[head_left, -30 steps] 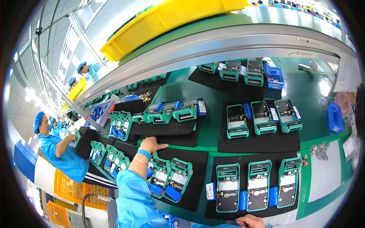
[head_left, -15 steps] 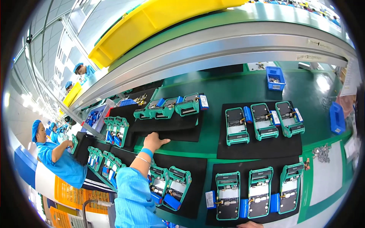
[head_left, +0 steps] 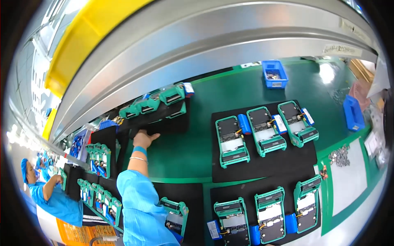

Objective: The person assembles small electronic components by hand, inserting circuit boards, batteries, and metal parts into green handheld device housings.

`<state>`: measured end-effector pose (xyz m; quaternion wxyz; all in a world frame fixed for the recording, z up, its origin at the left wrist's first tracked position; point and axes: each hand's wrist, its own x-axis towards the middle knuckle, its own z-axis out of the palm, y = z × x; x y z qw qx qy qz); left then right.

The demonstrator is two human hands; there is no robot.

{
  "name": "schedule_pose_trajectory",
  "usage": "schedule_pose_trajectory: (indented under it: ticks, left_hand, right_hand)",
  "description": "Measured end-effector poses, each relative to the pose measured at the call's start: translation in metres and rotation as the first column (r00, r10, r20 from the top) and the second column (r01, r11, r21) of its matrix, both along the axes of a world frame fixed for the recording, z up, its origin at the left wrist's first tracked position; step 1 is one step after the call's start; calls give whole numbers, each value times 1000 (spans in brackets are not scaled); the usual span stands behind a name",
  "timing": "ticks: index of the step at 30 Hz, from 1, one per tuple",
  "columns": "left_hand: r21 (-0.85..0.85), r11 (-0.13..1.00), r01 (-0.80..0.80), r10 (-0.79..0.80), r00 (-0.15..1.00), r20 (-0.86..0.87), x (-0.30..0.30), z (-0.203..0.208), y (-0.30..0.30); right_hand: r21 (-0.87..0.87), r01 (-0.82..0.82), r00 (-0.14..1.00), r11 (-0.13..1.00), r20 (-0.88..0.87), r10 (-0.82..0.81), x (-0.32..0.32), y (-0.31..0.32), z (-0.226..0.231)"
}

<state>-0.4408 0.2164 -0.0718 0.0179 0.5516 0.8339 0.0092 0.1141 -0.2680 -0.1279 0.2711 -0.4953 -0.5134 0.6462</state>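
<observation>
My left hand (head_left: 143, 139) reaches far forward, at the near edge of a black mat (head_left: 166, 123). Its thumb points out to the right, while the other fingers curl at the mat's edge and are mostly hidden. Several green-framed device housings (head_left: 172, 95) with blue battery packs sit on that mat. Under my left sleeve, another green housing (head_left: 175, 217) lies on a nearer black mat (head_left: 196, 201), partly covered by the arm. My right hand is out of sight.
To the right, two black mats (head_left: 205, 176) carry rows of green housings (head_left: 232, 141) with blue batteries. Blue bins (head_left: 275, 84) and loose metal parts (head_left: 340, 156) lie beyond. A metal beam (head_left: 205, 41) crosses overhead. At left, a co-worker (head_left: 55, 201) handles a housing.
My left hand and the far mat with its housings have moved away from me, widening the green strip before them. My view has shifted; my right hand has dropped out of it.
</observation>
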Motion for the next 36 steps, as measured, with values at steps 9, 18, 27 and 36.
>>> schedule_pose_trajectory:
  ticks: [9,18,27,36]
  left_hand:
    - [124,992,5,-24,989,149,15,-20,21]
    - [260,784,564,-604,599,525,196,95,-119]
    - [-23,560,828,-666,467,582,302,68,-172]
    - [-39,598,801,-674,528,517,315,63,-198]
  right_hand:
    - [277,-228,958,933,236,164,-12,16,14]
    - [-271,182,983,945,29,-181,-30,20,59]
    - [-546,66,697,835,-574,-430,-26,-9,54]
    - [-625,180,634,759,-516,-575,-48,22,54]
